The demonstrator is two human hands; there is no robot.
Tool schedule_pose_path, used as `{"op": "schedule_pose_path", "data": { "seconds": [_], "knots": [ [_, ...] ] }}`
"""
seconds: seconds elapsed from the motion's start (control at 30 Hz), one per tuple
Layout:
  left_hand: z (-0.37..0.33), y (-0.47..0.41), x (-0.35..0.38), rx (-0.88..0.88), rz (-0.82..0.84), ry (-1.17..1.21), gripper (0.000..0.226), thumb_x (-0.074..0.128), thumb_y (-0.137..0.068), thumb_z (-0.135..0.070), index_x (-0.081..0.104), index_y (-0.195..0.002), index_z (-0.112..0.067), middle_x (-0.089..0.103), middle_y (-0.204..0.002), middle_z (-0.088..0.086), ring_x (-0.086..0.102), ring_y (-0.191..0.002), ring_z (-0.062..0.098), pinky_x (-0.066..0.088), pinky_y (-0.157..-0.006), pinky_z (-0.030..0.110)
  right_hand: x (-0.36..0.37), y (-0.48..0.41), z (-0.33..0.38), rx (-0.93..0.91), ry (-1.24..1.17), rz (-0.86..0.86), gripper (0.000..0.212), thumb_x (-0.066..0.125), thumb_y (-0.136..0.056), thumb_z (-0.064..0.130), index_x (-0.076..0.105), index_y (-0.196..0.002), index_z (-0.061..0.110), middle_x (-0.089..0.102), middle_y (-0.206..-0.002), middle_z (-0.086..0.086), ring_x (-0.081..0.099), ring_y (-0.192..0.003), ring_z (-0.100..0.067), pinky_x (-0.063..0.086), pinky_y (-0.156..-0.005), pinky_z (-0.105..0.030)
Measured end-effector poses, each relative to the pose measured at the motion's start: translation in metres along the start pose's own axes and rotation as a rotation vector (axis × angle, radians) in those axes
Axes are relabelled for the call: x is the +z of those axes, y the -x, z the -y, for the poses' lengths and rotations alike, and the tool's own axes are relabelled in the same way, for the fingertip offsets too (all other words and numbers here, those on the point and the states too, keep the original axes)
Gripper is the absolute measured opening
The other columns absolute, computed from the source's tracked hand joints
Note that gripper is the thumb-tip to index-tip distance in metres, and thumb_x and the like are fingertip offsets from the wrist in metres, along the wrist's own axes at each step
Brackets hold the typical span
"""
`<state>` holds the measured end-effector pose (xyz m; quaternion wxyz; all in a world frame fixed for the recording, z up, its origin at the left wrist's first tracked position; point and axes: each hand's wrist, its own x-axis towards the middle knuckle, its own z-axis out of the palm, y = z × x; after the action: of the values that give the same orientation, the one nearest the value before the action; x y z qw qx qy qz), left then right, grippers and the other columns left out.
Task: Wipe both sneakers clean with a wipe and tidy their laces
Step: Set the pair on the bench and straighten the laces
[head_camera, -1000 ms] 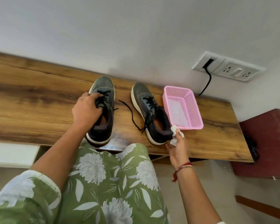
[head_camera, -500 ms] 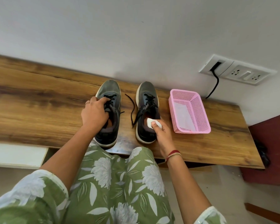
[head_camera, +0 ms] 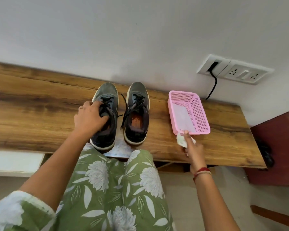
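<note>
Fingers [head_camera: 92, 105] of your left hand [head_camera: 88, 119] clamp the left sneaker [head_camera: 107, 94] at its tongue; your right hand [head_camera: 193, 147] pinches the wipe [head_camera: 180, 140] beside the pink basket [head_camera: 172, 110], the right sneaker [head_camera: 138, 92] left of it.

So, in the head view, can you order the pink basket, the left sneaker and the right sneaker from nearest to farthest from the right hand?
1. pink basket: just ahead of the right hand, which pinches a wipe by its near rim.
2. right sneaker: to that hand's left.
3. left sneaker: farther left, gripped by the left hand.
</note>
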<state>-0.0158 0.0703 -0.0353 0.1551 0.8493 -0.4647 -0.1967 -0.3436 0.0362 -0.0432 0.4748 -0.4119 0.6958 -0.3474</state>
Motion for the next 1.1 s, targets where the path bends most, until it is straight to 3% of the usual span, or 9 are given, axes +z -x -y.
{"op": "schedule_pose_path", "data": {
  "seconds": [0.1, 0.2, 0.3, 0.4, 0.57, 0.67, 0.77, 0.9, 1.1],
  "knots": [
    [-0.004, 0.021, 0.007, -0.013, -0.101, 0.064, 0.061, 0.066, -0.083, -0.038, 0.043, -0.137, -0.02, 0.045, -0.132, 0.017, 0.039, -0.124, 0.039, 0.04, -0.096, 0.053, -0.031, -0.023, -0.013, -0.012, 0.22, -0.05, 0.031, 0.063, -0.084, 0.047, 0.068, -0.077, 0.018, 0.065, -0.069, -0.001, 0.06, -0.068, -0.018, 0.048, -0.069, -0.032],
    [-0.007, 0.033, 0.01, 0.002, -0.151, 0.06, 0.059, 0.066, -0.084, -0.039, 0.045, -0.136, -0.018, 0.046, -0.131, 0.017, 0.038, -0.126, 0.038, 0.039, -0.097, 0.053, -0.049, -0.045, -0.016, -0.059, 0.403, 0.023, 0.038, 0.051, -0.093, 0.043, 0.064, -0.076, 0.012, 0.061, -0.067, -0.004, 0.058, -0.067, -0.023, 0.043, -0.065, -0.029],
    [-0.008, 0.035, 0.01, 0.042, -0.205, 0.023, 0.053, 0.065, -0.084, -0.038, 0.052, -0.131, -0.018, 0.046, -0.132, 0.016, 0.035, -0.129, 0.036, 0.038, -0.099, 0.053, -0.056, -0.066, -0.015, -0.158, 0.585, 0.128, 0.022, 0.046, -0.098, 0.031, 0.06, -0.085, 0.021, 0.061, -0.08, -0.005, 0.056, -0.077, -0.025, 0.039, -0.069, -0.03],
    [-0.012, 0.033, 0.011, 0.134, -0.287, 0.009, 0.043, 0.067, -0.084, -0.034, 0.059, -0.122, -0.017, 0.049, -0.131, 0.016, 0.033, -0.133, 0.036, 0.033, -0.105, 0.053, -0.057, -0.082, -0.019, -0.197, 0.64, 0.121, 0.013, 0.048, -0.097, 0.017, 0.06, -0.097, 0.011, 0.061, -0.093, -0.009, 0.056, -0.08, -0.022, 0.038, -0.062, -0.026],
    [-0.03, 0.022, 0.015, 0.267, -0.302, -0.005, 0.03, 0.067, -0.084, -0.03, 0.066, -0.11, -0.016, 0.057, -0.124, 0.011, 0.038, -0.132, 0.032, 0.023, -0.112, 0.051, -0.058, -0.091, -0.032, -0.19, 0.726, 0.004, 0.032, 0.05, -0.096, 0.03, 0.067, -0.097, 0.003, 0.064, -0.085, -0.014, 0.055, -0.074, -0.026, 0.036, -0.062, -0.031],
    [-0.05, 0.015, 0.019, 0.375, -0.29, 0.0, 0.028, 0.065, -0.085, -0.027, 0.065, -0.108, -0.011, 0.058, -0.119, 0.013, 0.043, -0.127, 0.033, 0.032, -0.107, 0.045, -0.056, -0.089, -0.034, -0.169, 0.668, -0.055, 0.042, 0.051, -0.092, 0.045, 0.066, -0.082, 0.007, 0.063, -0.078, -0.012, 0.054, -0.068, -0.023, 0.037, -0.057, -0.03],
    [-0.075, 0.008, 0.026, 0.342, -0.162, 0.179, 0.034, 0.057, -0.091, -0.022, 0.054, -0.123, -0.011, 0.053, -0.12, 0.012, 0.046, -0.117, 0.03, 0.039, -0.093, 0.038, -0.055, -0.094, -0.041, -0.215, 0.711, -0.126, 0.047, 0.047, -0.092, 0.049, 0.068, -0.091, 0.007, 0.062, -0.093, -0.015, 0.056, -0.083, -0.029, 0.04, -0.067, -0.033],
    [-0.085, -0.012, 0.035, 0.098, 0.076, 0.331, 0.04, 0.048, -0.096, -0.018, 0.038, -0.132, -0.005, 0.048, -0.128, 0.019, 0.048, -0.117, 0.036, 0.04, -0.091, 0.041, -0.058, -0.094, -0.042, -0.217, 0.743, -0.272, 0.048, 0.045, -0.094, 0.047, 0.066, -0.102, 0.005, 0.055, -0.11, -0.021, 0.052, -0.101, -0.039, 0.043, -0.085, -0.045],
    [-0.079, -0.019, 0.037, 0.071, 0.229, 0.357, 0.048, 0.06, -0.091, -0.024, 0.046, -0.135, -0.01, 0.056, -0.128, 0.013, 0.052, -0.118, 0.028, 0.041, -0.092, 0.032, -0.042, -0.065, -0.019, -0.398, 0.537, -0.52, 0.035, 0.05, -0.089, 0.035, 0.061, -0.11, 0.01, 0.047, -0.121, -0.021, 0.043, -0.116, -0.04, 0.035, -0.095, -0.047]
  ]
}}
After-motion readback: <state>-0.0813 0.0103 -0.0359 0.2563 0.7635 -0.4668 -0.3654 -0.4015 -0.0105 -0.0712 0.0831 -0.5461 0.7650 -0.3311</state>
